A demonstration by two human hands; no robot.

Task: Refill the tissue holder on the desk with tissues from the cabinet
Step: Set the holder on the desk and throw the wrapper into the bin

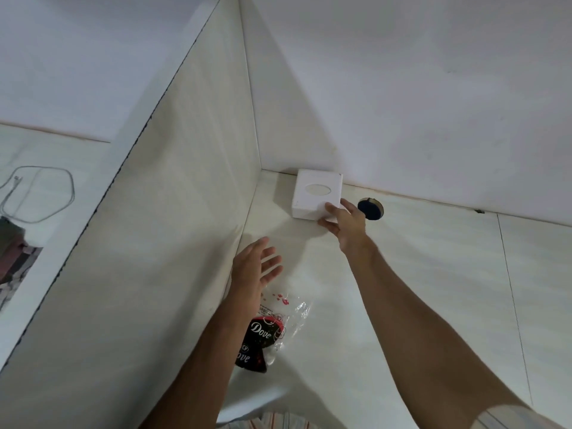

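Dove wrapper (268,332), white oval-slotted tissue holder (315,193)

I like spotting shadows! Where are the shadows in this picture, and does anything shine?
In the head view, a soft grey shadow lies on the desk below the tissue holder and right hand; the plastic wrapper beneath the left hand glints; straight edges bend from the wide lens.
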